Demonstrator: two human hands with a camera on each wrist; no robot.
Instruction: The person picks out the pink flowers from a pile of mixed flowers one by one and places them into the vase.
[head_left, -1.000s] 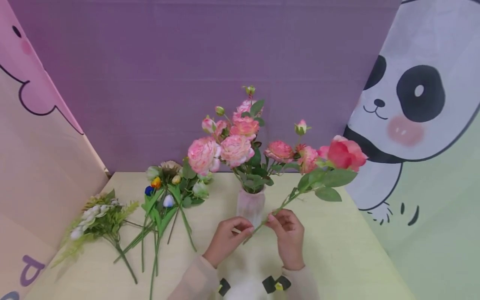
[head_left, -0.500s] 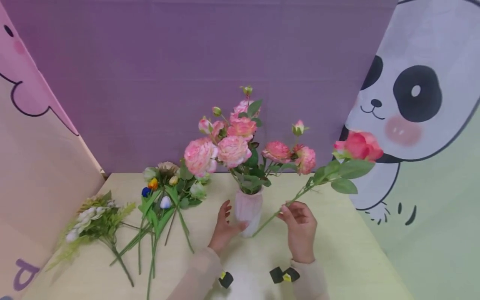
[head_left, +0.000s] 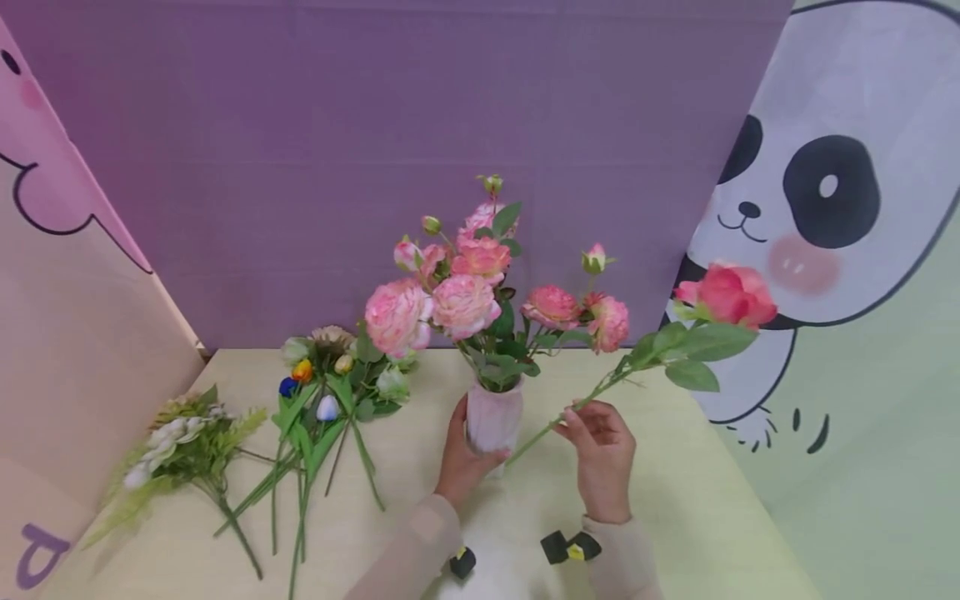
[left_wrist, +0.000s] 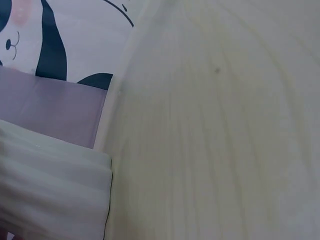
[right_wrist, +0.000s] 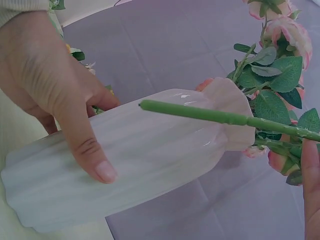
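In the head view, a pale fluted vase stands upright mid-table, bearing a bunch of pink roses with green leaves. My left hand grips the vase low down, its thumb across the front and its fingers round the far left side; the right wrist view shows that thumb lying on the glossy wall. Between thumb and fingertips, my right hand pinches the stem of a single red-pink rose. The bloom leans out to the upper right. The stem's bare green end passes in front of the vase, outside it.
Left of the vase lie loose flowers on the table: white, blue and orange tulips and a bunch of white flowers. A purple backdrop rises behind, with a panda-printed panel at the right.
My left hand has let go of the stem's lower end and moved onto the vase. My right hand has carried the rose to the right, and its stem end is nearer the vase.
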